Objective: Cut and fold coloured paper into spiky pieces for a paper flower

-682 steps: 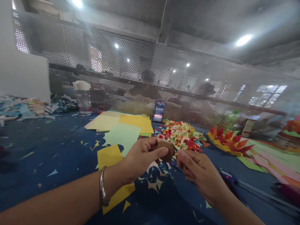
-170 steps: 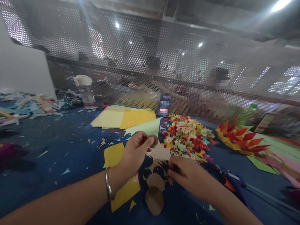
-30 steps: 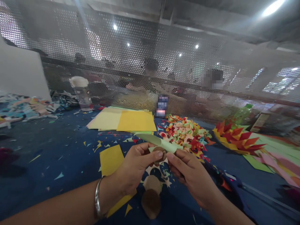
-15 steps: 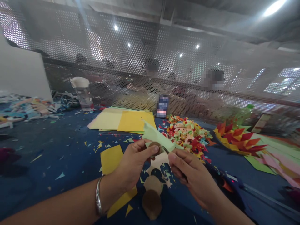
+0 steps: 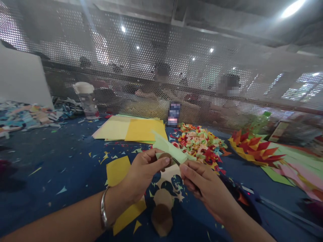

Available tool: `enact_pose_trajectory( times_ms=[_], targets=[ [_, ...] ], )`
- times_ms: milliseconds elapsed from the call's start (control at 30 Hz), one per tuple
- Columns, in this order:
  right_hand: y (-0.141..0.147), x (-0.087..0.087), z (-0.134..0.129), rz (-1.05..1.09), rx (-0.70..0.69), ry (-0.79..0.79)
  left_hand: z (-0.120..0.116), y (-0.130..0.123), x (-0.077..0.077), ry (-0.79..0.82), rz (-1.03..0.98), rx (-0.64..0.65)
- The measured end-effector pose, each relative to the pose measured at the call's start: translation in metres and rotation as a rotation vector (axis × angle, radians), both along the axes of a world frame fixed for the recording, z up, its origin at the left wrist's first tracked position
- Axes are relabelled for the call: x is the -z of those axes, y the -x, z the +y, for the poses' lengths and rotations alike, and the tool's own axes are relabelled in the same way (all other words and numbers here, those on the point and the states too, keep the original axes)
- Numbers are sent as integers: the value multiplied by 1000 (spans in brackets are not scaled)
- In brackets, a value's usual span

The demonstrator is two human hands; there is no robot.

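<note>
My left hand [image 5: 142,171] pinches a pale green sheet of paper [image 5: 169,148] together with a small brown disc [image 5: 165,159] lying against it. A narrow dark blade of scissors [image 5: 176,161] meets the green paper just right of the disc. My right hand [image 5: 202,181] is closed around the scissors, whose handles are hidden by the fingers. Beneath my hands lie a beige paper [image 5: 169,174] with round cut-outs, a beige round piece [image 5: 163,197] and a brown rounded piece [image 5: 162,220]. Yellow paper [image 5: 118,170] lies partly under my left wrist.
Stacked cream and yellow sheets [image 5: 145,129] lie behind my hands, beside a heap of cut paper pieces [image 5: 202,143]. Rightward sits a red and yellow folded-paper flower [image 5: 254,148]. A lidded cup [image 5: 87,101] and a phone [image 5: 174,114] stand before a perforated metal screen [image 5: 136,74].
The view has shifted slightly. My right hand and the scissors have come marginally closer to the green paper, with the blade less exposed. My left hand keeps its pinch on paper and disc.
</note>
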State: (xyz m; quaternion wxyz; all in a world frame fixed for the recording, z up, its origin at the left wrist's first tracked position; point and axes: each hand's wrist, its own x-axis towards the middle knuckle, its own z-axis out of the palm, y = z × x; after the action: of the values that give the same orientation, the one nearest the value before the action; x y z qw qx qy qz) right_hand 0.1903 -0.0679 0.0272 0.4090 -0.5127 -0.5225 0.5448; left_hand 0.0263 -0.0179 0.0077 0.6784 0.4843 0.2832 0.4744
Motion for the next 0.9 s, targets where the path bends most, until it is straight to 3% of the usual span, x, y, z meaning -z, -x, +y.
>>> enact_pose_trajectory(
  times_ms=[500, 900],
  targets=[
    [-2, -1, 0, 11, -2, -3, -2, 1, 0, -22, 30, -41],
    [-2, -1, 0, 12, -3, -13, -4, -3, 2, 16, 23, 72]
  ],
)
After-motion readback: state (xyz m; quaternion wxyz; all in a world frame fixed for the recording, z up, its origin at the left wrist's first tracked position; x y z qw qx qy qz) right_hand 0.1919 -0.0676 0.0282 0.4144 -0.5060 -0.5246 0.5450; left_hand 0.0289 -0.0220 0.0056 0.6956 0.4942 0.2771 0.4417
